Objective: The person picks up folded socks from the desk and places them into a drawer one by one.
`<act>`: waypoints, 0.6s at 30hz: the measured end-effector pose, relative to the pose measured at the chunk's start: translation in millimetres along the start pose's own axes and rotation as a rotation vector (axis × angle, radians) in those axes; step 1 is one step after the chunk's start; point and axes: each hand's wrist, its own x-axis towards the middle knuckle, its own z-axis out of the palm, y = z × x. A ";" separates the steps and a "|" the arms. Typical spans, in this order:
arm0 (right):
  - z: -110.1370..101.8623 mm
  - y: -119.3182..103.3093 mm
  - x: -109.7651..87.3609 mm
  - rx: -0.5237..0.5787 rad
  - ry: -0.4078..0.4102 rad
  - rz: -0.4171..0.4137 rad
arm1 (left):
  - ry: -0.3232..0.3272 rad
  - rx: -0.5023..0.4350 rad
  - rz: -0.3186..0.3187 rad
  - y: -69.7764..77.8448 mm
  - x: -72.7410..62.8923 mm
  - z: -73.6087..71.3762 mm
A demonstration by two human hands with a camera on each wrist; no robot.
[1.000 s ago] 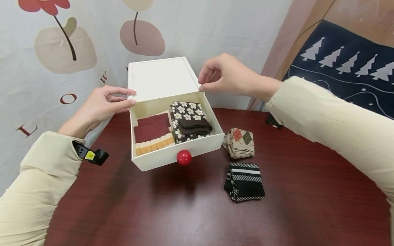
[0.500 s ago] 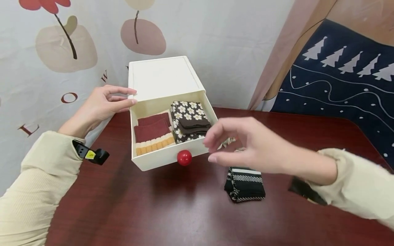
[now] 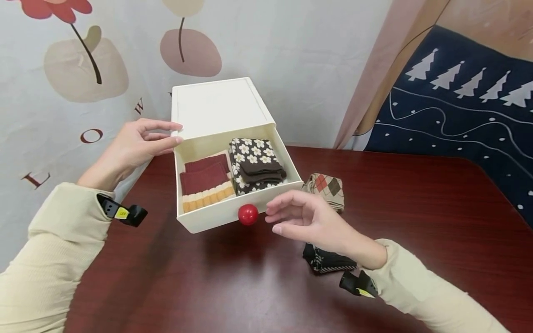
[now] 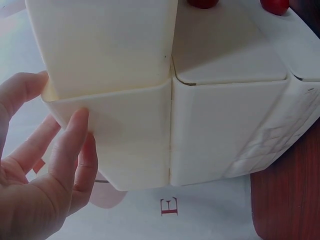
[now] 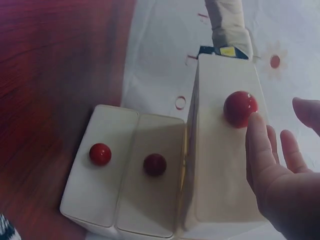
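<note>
A white drawer cabinet (image 3: 222, 108) has its top drawer (image 3: 208, 223) pulled out, with a red round knob (image 3: 248, 214) on its front. Inside lie folded burgundy socks with cream and yellow bands (image 3: 206, 178) and black daisy-patterned socks (image 3: 254, 152). My left hand (image 3: 133, 143) holds the cabinet's upper left front corner; in the left wrist view its fingertips (image 4: 80, 115) press the side wall. My right hand (image 3: 310, 217) hovers right of the knob, fingers loosely bent and holding nothing. In the right wrist view its fingertip appears close to the knob (image 5: 241, 109).
Beige argyle socks (image 3: 329, 185) and black-and-white striped socks (image 3: 331, 261) lie folded on the dark red table (image 3: 416, 208), partly hidden by my right hand. Two lower drawers (image 5: 107, 195) with red knobs are closed. A printed curtain (image 3: 291, 55) hangs behind.
My right hand has come down from the cabinet's upper right corner to beside the red knob, passing over the socks on the table. The left hand and the drawer have stayed put.
</note>
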 end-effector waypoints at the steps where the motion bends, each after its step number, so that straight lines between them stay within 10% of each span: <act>1: 0.6 3.1 0.0 0.012 0.010 -0.001 | -0.002 -0.006 0.005 -0.2 0.2 0.4; 18: 36.6 37.9 4.9 0.110 0.198 -0.107 | -0.006 -0.035 0.021 0.1 0.3 1.2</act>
